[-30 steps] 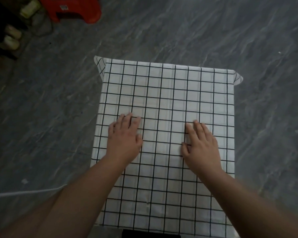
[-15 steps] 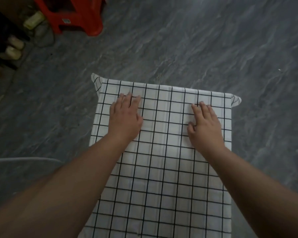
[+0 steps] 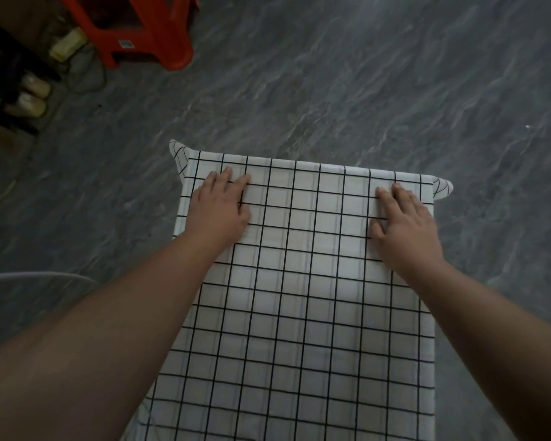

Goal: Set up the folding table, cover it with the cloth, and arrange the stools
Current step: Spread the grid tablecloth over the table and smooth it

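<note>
Cloth [image 3: 303,297], white with a black grid pattern, lies spread flat over the desk and covers the whole top; the desk surface itself is hidden beneath it. At the far end, two cloth corners stick out past the edge, one on each side. We place our left hand [image 3: 218,211] palm down on the cloth near the far left corner, with its fingers [image 3: 228,183] extended, lying together and pointing toward the far edge. We place our right hand [image 3: 406,226] palm down near the far right corner, likewise with fingers [image 3: 400,195] extended and close together. Neither hand grips anything; both lie open and flat against the fabric. Both bare forearms reach in from the near side. On the grey marbled floor [image 3: 379,74], a red stool [image 3: 140,30] stands well apart from the desk, beyond its far left corner
</note>
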The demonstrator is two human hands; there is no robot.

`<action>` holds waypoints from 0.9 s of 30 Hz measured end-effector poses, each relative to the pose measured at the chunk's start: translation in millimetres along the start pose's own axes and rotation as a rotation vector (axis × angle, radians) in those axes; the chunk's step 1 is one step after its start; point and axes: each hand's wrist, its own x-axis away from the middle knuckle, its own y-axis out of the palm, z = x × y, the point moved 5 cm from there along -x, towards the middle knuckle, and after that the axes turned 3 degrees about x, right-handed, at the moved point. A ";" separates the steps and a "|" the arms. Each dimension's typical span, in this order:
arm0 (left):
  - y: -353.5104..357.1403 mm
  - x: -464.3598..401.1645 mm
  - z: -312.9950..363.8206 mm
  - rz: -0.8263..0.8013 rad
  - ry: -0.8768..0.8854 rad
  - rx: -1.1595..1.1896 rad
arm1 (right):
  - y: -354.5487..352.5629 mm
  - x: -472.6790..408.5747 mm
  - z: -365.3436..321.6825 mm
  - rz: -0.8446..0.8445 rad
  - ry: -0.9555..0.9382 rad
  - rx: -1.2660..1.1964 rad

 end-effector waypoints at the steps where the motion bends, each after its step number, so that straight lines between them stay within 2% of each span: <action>1: -2.1 -1.3 0.4 -0.005 -0.004 0.023 | -0.7 -0.4 -0.5 -0.010 0.001 -0.011; 4: -9.9 -3.4 -1.0 -0.001 -0.013 0.115 | -8.0 0.4 -3.6 -0.005 -0.014 -0.081; 8: -22.0 10.5 -1.1 0.008 -0.017 0.169 | -30.6 10.9 -10.1 0.103 -0.005 -0.235; 13: -37.9 56.4 -5.7 0.042 -0.014 0.224 | -39.6 48.7 -23.4 0.096 0.016 -0.212; 16: -56.4 109.3 -9.8 0.040 -0.020 0.240 | -49.1 95.2 -38.7 0.063 0.013 -0.216; 21: -128.5 225.8 -2.9 0.048 0.039 0.246 | -100.6 198.3 -75.5 -0.027 0.026 -0.329; 27: -212.6 352.5 3.7 0.109 0.064 0.199 | -186.0 324.0 -117.6 0.028 -0.036 -0.312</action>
